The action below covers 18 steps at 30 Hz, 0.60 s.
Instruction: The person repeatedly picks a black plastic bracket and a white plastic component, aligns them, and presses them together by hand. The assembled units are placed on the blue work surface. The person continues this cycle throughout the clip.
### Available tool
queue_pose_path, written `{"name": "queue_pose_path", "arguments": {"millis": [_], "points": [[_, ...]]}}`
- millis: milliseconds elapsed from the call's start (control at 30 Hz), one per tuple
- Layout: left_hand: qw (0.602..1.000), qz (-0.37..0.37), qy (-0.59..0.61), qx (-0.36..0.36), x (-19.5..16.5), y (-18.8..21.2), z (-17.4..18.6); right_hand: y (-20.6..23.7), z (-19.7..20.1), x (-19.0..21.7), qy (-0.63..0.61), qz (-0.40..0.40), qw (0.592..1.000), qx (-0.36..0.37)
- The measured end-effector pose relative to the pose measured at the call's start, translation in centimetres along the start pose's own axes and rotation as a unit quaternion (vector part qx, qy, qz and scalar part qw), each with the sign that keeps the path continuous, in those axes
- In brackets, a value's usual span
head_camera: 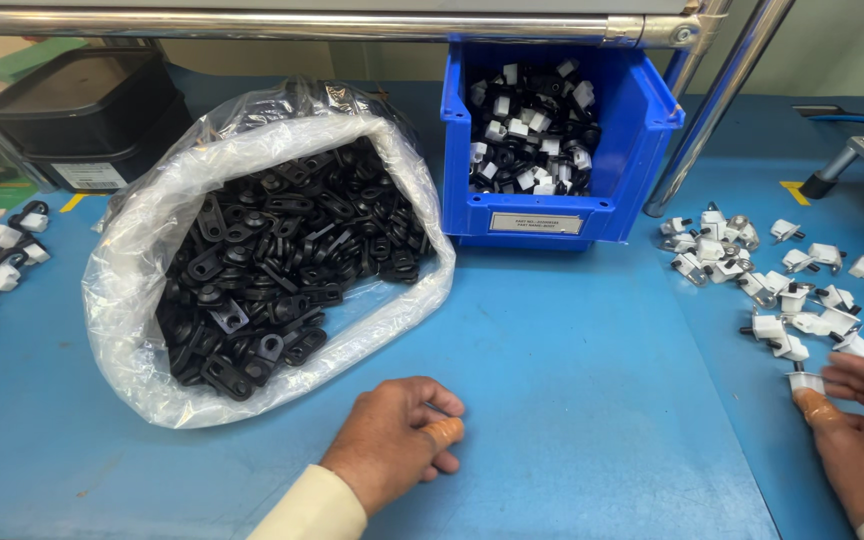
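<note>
White label (535, 222) on blue bin (652, 110)

One head-worn camera looks steeply down and forward, close over the blue counter (572, 400), toward its far rail.

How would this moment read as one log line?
left hand: loosely curled on mat, empty | right hand: touching white part | bag: open | bin: mixed parts

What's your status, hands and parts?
Left hand curled, empty, resting on blue mat. Right hand pinching a white clip at the pile's edge. Bag of black brackets untouched.
</note>
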<state>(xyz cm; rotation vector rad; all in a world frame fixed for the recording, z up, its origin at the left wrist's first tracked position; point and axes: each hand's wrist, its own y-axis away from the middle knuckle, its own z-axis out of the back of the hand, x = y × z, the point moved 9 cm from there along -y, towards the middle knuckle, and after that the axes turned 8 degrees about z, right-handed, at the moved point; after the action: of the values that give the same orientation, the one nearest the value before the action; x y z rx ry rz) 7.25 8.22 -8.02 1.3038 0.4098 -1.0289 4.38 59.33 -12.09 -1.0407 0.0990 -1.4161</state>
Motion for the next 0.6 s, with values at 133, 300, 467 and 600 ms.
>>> {"name": "queue_pose_path", "arguments": {"millis": [133, 300, 467, 600], "points": [[1.0, -0.004, 0.001, -0.021, 0.5, -0.8, 1.8, -1.8, 0.1, 1.8, 0.172, -0.009, 0.984, 0.05], [0.995, -0.056, 0.059, -0.064, -0.4, -1.9, 4.9, -2.8, -0.6, 3.3, 0.214, 0.021, 0.971, 0.108], [0.959, -0.093, 0.061, -0.26, -2.1, -1.5, 13.0, -3.3, 0.2, 7.0, 0.085, -0.023, 0.993, 0.073], [0.872, -0.196, -0.145, -0.424, -7.2, -0.5, 17.1, -0.4, -1.8, 13.7, 0.038, -0.092, 0.987, 0.123]]}}
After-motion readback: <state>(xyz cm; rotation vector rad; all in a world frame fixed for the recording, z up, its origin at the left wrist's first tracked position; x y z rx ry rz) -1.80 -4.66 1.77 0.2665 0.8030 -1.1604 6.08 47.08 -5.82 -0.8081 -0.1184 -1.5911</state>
